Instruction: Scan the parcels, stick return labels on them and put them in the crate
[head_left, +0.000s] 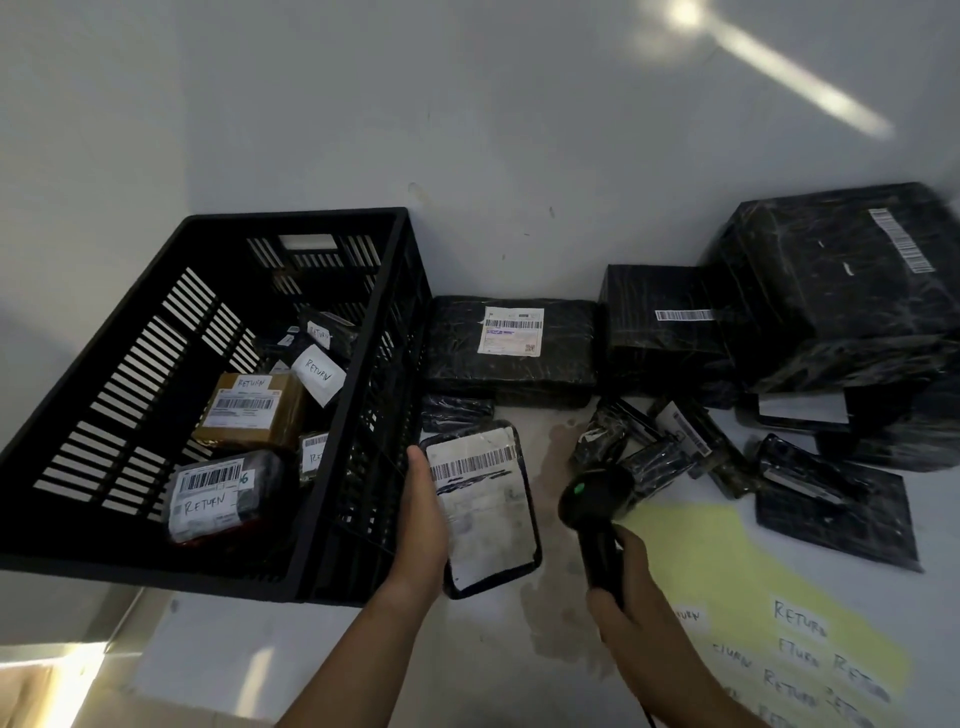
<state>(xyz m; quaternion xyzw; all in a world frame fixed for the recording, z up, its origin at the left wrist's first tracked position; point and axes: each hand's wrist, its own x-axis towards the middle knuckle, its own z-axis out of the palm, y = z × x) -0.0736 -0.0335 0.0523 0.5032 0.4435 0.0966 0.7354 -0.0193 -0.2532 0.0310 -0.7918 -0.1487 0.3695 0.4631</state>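
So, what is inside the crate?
In the crate lie a brown parcel, a black parcel in front of it and smaller dark parcels behind, with RETURN labels. Anything beneath them is covered.

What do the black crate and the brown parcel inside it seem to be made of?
The crate looks like moulded black plastic, matt: rigid slotted walls and a thick rim. The brown parcel seems to be cardboard or kraft paper, slightly glossy, perhaps taped over; the picture leaves that open.

Labelled parcels (228, 493) lie in the crate (156, 322) — left of the wrapped parcels (675, 332) against the wall (467, 130).
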